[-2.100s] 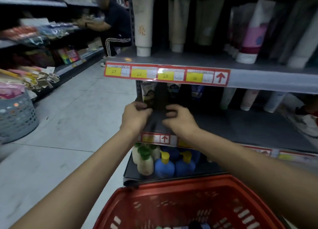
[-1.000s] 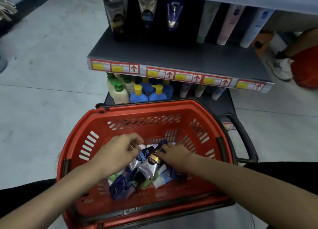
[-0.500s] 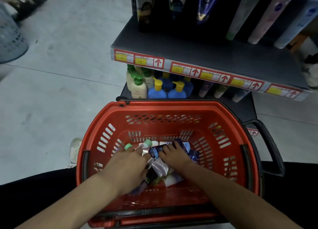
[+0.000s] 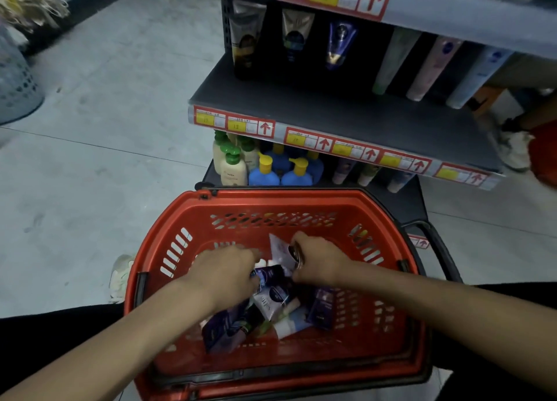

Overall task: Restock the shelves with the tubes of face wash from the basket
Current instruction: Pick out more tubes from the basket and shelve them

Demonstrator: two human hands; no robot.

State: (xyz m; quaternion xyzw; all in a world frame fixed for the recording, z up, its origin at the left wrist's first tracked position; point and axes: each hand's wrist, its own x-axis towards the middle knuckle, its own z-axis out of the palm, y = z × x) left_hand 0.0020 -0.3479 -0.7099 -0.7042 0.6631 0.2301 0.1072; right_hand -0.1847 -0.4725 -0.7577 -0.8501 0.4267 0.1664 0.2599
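A pale tube [image 4: 278, 247] is clasped in the right hand [image 4: 321, 263], with the fingers curled round its cap end. Its dark round cap [image 4: 297, 257] is turned toward the left hand, and its flat crimped end is pointed away toward the far wall of the basket. The long axis appears to run front to back and to be tipped upward, though blur softens the outline. The right hand is held knuckles-up, and its forearm is extended in from the lower right. The left hand [image 4: 226, 275] is held palm-down over the heap, its fingers bent above a dark purple tube [image 4: 269, 275]. Whether that tube is gripped cannot be told, as the fingertips are smeared and partly hidden. Under both hands, loose tubes [image 4: 271, 313] are heaped crosswise in the bottom of the red basket [image 4: 271, 197], which is placed just in front of the shelving. On the grey shelf [image 4: 331, 111] beyond it, dark tubes [image 4: 247, 38] are stood at the left and pale tubes [image 4: 428, 69] at the right, caps downward. Red and yellow price labels [image 4: 235, 124] are fixed along the shelf's front edge. On the level below, cream pump bottles [image 4: 232, 168] are ranged beside blue bottles [image 4: 265, 176]. A grey basket [image 4: 15, 84] is seen at the far left on the tiled floor [image 4: 105, 99].
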